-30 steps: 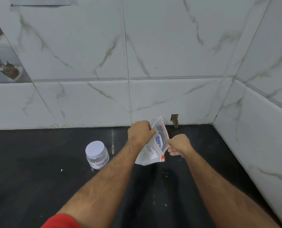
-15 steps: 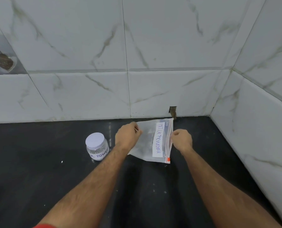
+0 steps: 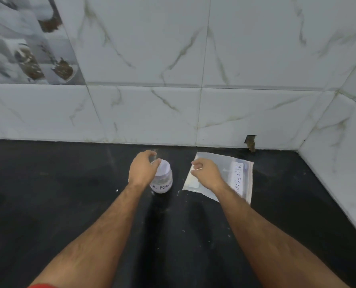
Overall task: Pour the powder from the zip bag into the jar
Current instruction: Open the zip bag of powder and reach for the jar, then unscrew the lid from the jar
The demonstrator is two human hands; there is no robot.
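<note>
Zip bag (image 3: 220, 173) flat under loosely curled right hand (image 3: 206, 173) | left hand (image 3: 141, 171) grips jar (image 3: 162, 179)

Both bare forearms outstretched, left hand (image 3: 141, 171) curled (fingers bent), right hand (image 3: 206, 173) loosely cupped, palm down.

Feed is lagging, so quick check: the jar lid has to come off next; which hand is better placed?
Left, probably. The left hand is already curled around the jar by its white lid. The right hand hovers over the zip bag lying flat on the counter, apart from the jar.
</note>
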